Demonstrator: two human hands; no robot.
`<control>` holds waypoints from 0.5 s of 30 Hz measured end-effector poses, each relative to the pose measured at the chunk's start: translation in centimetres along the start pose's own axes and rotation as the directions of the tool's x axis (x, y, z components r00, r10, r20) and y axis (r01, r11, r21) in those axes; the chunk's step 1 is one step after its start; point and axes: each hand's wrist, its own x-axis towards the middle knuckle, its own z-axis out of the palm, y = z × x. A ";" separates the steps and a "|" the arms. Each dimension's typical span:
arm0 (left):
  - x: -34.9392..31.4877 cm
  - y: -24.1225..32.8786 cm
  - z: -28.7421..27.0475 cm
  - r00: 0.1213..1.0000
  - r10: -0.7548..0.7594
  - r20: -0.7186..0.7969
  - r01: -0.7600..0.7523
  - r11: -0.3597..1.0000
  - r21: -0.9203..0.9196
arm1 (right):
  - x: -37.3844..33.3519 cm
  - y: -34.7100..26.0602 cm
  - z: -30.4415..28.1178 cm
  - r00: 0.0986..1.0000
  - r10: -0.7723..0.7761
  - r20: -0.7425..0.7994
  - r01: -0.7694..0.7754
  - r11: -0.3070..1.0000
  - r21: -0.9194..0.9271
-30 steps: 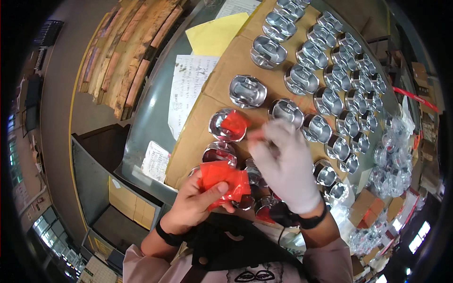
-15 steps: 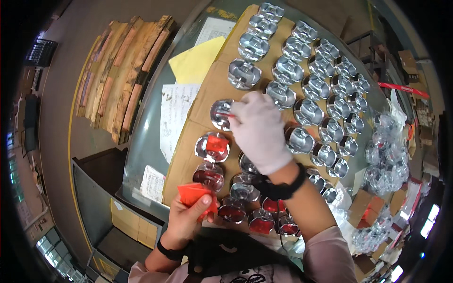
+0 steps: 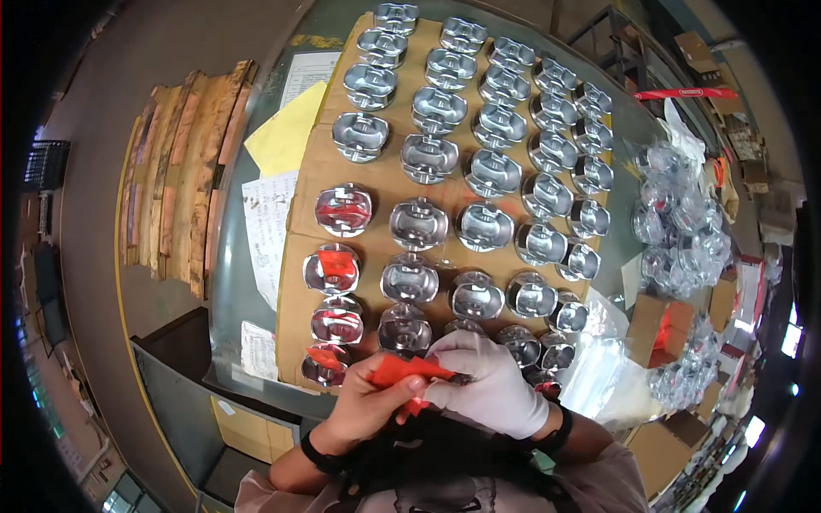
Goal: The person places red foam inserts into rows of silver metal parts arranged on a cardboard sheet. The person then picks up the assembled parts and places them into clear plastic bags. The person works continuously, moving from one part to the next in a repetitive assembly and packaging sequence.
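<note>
My bare left hand (image 3: 369, 402) grips a small bundle of red slips (image 3: 395, 369), thin and folded-looking. My right hand (image 3: 492, 385), in a white glove, meets it at the near edge of the board, its fingers closed on the right end of the red slips. Rows of shiny metal pistons (image 3: 425, 157) stand on a cardboard sheet (image 3: 295, 192) beyond both hands. In the left column, one piston (image 3: 343, 210) has red inside its hollow, and another piston (image 3: 333, 270) carries a red slip across it. Below them, a piston (image 3: 325, 365) beside my left hand also holds red.
Printed papers (image 3: 261, 231) and a yellow sheet (image 3: 285, 128) lie left of the cardboard on the grey table (image 3: 224, 291). Plastic-wrapped pistons (image 3: 680, 209) are piled at the right, near an open carton (image 3: 660, 329). Wooden pallets (image 3: 184, 171) are on the floor at left.
My right hand has drawn back from a left-column piston to the red slips in my left hand. Red now shows inside that piston. The view has shifted.
</note>
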 end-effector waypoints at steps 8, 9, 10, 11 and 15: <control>0.1 -1.0 0.0 0.986 0.094 -0.137 -0.114 0.982 -0.148 | 4.8 -1.3 -4.6 0.966 0.231 -0.115 -0.227 0.973 0.043; -0.2 -1.2 -0.3 0.984 0.089 -0.151 -0.114 0.980 -0.161 | 7.2 -1.4 -5.9 0.963 0.194 -0.188 -0.194 0.981 0.021; -0.3 -1.2 -0.6 0.984 0.088 -0.156 -0.115 0.979 -0.170 | 10.0 -1.3 -7.1 0.956 0.170 -0.241 -0.214 0.962 -0.171; -0.2 -1.1 -0.9 0.984 0.090 -0.155 -0.117 0.978 -0.173 | 12.6 -0.2 -7.4 0.931 -0.133 -0.339 0.012 0.941 -0.338; -0.2 -0.8 -0.8 0.986 0.033 -0.161 -0.066 0.977 -0.204 | 22.6 0.7 -5.8 0.968 -0.233 -0.092 0.126 0.770 -0.626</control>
